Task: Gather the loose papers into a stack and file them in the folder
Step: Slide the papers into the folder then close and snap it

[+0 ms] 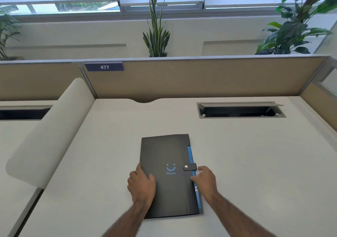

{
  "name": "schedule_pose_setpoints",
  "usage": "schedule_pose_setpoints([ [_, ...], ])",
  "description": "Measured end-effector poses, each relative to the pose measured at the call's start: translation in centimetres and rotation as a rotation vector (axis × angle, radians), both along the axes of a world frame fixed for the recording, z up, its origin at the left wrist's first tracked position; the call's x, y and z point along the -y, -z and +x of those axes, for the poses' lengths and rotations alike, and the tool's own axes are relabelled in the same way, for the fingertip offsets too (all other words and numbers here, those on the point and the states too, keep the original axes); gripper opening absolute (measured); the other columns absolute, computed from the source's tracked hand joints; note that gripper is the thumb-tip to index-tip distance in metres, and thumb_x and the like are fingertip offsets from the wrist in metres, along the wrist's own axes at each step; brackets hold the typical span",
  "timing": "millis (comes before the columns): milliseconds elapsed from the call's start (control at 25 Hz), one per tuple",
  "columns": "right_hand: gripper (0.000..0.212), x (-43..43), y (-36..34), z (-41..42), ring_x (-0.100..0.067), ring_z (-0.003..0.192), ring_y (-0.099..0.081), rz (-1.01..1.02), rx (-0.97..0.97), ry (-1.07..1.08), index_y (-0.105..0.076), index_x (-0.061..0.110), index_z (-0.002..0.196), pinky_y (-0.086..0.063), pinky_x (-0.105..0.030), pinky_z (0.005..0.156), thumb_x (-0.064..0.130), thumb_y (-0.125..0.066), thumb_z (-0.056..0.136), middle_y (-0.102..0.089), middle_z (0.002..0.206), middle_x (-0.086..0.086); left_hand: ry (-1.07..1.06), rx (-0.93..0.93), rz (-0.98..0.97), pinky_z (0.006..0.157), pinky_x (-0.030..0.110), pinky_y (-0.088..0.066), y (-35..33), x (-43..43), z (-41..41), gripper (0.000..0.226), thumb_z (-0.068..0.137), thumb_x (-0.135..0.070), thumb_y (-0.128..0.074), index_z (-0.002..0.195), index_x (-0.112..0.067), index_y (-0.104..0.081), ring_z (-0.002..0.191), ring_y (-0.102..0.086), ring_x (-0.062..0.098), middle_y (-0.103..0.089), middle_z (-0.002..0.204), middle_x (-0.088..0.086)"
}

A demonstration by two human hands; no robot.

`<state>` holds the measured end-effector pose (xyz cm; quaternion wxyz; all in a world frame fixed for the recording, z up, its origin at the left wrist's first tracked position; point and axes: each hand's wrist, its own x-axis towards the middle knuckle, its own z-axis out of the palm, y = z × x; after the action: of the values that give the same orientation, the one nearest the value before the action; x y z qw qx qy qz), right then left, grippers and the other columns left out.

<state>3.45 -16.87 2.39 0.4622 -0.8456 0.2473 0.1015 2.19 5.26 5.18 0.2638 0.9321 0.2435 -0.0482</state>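
Observation:
A black folder (168, 156) with a blue smile logo lies flat on the white desk (246, 163), its flap closed by a snap strap (189, 167) on the right side. Blue edges show along its right side. My left hand (141, 183) rests on the folder's left edge, thumb on the cover. My right hand (205, 179) touches the right edge just below the strap, fingers curled against the blue edge. No loose papers are visible.
An open cable hatch (240, 110) is set into the desk at the back right. A beige partition (200, 78) with a "477" label closes the far side. A rounded white divider (51, 136) stands at the left. Plants stand behind the partition.

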Motion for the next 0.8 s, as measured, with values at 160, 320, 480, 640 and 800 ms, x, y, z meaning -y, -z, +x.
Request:
schedule_pose_setpoints([
  [160,0.022,0.5,-0.8,1.4,-0.026,0.080,-0.068,0.168,0.000,0.113,-0.068,0.005,0.096,-0.057,-0.041,0.075,-0.002,-0.069,0.076,-0.072,0.089,-0.011,-0.025,0.124,-0.107,0.101,0.043,-0.043,-1.5,0.2,2.3,0.052,0.093,-0.018,-0.063,0.143,-0.013,-0.050,0.119,-0.052,0.035,-0.047,0.130,0.015],
  [320,0.025,1.1,-2.9,5.4,-0.023,0.078,-0.063,0.148,0.065,0.141,-0.062,0.007,0.103,-0.051,-0.033,0.069,-0.002,-0.068,0.081,-0.069,0.092,-0.014,0.056,0.212,-0.175,0.104,0.035,-0.042,-2.6,0.5,6.6,0.038,0.092,-0.009,-0.066,0.129,-0.012,-0.064,0.117,-0.053,0.032,-0.047,0.129,0.014],
  [480,0.025,1.8,-4.0,10.8,-0.022,0.077,-0.066,0.077,0.109,0.147,-0.062,0.007,0.106,-0.051,-0.030,0.065,-0.001,-0.068,0.083,-0.070,0.087,-0.009,0.063,0.263,-0.260,0.106,0.031,-0.040,-3.6,1.2,12.0,0.034,0.089,0.003,-0.063,0.120,-0.010,-0.070,0.117,-0.057,0.031,-0.050,0.128,0.014],
  [640,0.027,2.2,-4.1,16.5,-0.020,0.083,-0.066,0.006,0.118,0.127,-0.062,0.007,0.113,-0.051,-0.027,0.067,0.003,-0.068,0.087,-0.070,0.099,-0.008,0.055,0.257,-0.291,0.107,0.029,-0.039,-3.3,1.8,17.8,0.039,0.087,0.008,-0.057,0.120,-0.009,-0.070,0.119,-0.057,0.030,-0.053,0.129,0.015],
  [800,0.029,2.5,-3.2,21.3,-0.023,0.090,-0.066,-0.023,0.100,0.156,-0.062,0.007,0.113,-0.056,-0.033,0.079,0.003,-0.071,0.086,-0.069,0.102,-0.008,0.086,0.269,-0.302,0.110,0.032,-0.041,-2.2,1.9,22.7,0.038,0.087,0.006,-0.060,0.121,-0.006,-0.071,0.120,-0.059,0.028,-0.059,0.130,0.014],
])
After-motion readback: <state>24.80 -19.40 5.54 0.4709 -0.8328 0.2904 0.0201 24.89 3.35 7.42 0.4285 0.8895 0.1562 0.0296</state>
